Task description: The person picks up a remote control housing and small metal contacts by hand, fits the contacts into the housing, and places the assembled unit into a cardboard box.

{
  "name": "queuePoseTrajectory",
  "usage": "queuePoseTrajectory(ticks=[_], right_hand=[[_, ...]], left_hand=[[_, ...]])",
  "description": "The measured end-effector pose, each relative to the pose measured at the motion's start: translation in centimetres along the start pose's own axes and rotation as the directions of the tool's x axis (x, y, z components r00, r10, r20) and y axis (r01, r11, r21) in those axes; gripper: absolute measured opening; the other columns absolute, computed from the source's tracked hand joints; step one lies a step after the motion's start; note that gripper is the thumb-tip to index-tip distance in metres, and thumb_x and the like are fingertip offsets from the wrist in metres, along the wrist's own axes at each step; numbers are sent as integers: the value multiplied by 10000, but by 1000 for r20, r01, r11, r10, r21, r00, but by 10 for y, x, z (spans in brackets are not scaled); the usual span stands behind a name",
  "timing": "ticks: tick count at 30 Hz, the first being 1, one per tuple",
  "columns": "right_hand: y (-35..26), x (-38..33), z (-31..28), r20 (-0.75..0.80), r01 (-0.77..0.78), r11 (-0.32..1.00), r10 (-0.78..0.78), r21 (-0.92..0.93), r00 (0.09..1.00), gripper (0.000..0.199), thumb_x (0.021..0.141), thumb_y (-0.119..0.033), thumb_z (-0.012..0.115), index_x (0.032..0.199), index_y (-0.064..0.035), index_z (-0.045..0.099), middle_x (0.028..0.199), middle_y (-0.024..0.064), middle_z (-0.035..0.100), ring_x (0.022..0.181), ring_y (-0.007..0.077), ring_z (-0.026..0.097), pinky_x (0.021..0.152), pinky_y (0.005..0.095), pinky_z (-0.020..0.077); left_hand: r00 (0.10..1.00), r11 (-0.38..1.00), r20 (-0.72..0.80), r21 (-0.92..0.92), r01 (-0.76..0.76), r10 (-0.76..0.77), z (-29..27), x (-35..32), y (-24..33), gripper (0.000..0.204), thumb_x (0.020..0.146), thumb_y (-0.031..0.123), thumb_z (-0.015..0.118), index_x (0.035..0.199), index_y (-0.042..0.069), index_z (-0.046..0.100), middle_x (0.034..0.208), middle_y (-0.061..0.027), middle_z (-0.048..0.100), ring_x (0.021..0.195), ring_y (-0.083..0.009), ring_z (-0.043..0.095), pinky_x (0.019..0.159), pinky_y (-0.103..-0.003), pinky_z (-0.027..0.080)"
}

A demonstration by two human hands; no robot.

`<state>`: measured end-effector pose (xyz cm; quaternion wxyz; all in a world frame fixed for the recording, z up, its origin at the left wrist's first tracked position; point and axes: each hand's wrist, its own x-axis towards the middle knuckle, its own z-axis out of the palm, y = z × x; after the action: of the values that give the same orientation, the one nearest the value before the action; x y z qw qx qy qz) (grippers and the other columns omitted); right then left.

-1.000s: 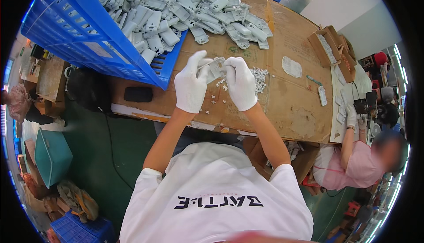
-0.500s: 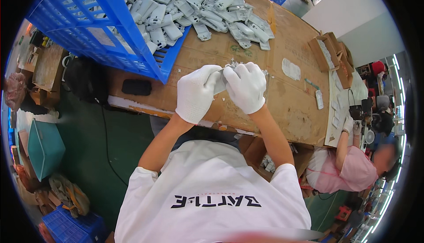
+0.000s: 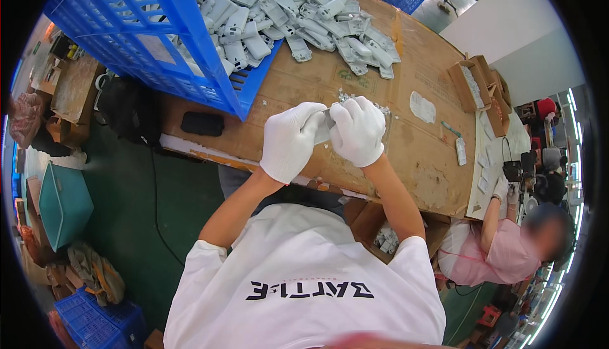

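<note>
Both my hands wear white gloves and meet above the table's near edge. Between them is a pale plastic casing (image 3: 323,134), mostly hidden by the fingers. My left hand (image 3: 289,141) is closed around its left side. My right hand (image 3: 358,132) presses curled fingers and thumb against its other side; whether a smaller part is pinched there is hidden. Just beyond the hands lie small white plastic bits (image 3: 381,108), scattered on the cardboard. Farther off, a heap of similar white casings (image 3: 298,16) spills from a tipped blue crate (image 3: 209,51).
Brown cardboard (image 3: 419,165) covers the table. A dark pouch (image 3: 202,124) lies at its left edge. On the right are a white patch (image 3: 422,107), a single casing (image 3: 460,151) and small boxes (image 3: 466,85). A co-worker in pink (image 3: 491,254) sits at the right.
The casing has turned between my hands, so less of it shows. My fingers have shifted slightly on it. The whole view has moved a little.
</note>
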<state>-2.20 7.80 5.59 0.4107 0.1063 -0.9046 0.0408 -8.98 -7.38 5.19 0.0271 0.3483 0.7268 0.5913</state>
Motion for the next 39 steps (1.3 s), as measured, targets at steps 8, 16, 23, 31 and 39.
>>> queuePoseTrajectory(ticks=[8, 16, 23, 31, 39], right_hand=[[6, -16, 5, -133, -159, 951, 200, 265, 971, 262, 660, 17, 627, 905, -55, 567, 732, 79, 503, 632, 272, 522, 542, 393, 425], [4, -12, -21, 93, -60, 996, 54, 62, 994, 265, 664, -55, 702, 910, -122, 630, 745, 45, 491, 693, 246, 522, 578, 370, 427], [6, -3, -29, 224, -3, 999, -6, 42, 975, 206, 667, -128, 730, 847, -146, 630, 737, 29, 480, 684, 224, 521, 591, 363, 437], [5, 9, -32, 223, 123, 987, -144, 107, 964, 226, 607, -97, 709, 813, -118, 620, 681, 52, 484, 626, 265, 508, 543, 399, 401], [0, 4, -25, 132, 188, 976, -201, 106, 971, 145, 617, -17, 595, 736, -84, 548, 653, 72, 477, 598, 281, 483, 533, 418, 376]], left_hand=[[999, 997, 19, 67, 24, -25, 6, 0, 1, 126, 904, 74, 610, 987, 35, 697, 850, -171, 697, 779, -329, 694, 670, -372, 539], [998, 996, 38, 81, 44, -47, 2, -3, 6, 134, 913, 85, 600, 992, 47, 701, 851, -167, 699, 779, -327, 694, 678, -377, 540], [994, 998, 104, 53, 37, -43, -4, 2, 5, 158, 913, 115, 593, 999, 50, 708, 842, -170, 700, 788, -336, 694, 689, -391, 541], [960, 967, 272, -220, 131, -68, -11, 1, -2, 156, 943, 83, 577, 990, -14, 691, 877, -177, 714, 795, -217, 727, 722, -327, 556], [968, 991, 228, -101, -83, 105, -8, 1, -11, 168, 922, 166, 585, 939, 44, 698, 821, -166, 693, 757, -335, 686, 678, -379, 532]])
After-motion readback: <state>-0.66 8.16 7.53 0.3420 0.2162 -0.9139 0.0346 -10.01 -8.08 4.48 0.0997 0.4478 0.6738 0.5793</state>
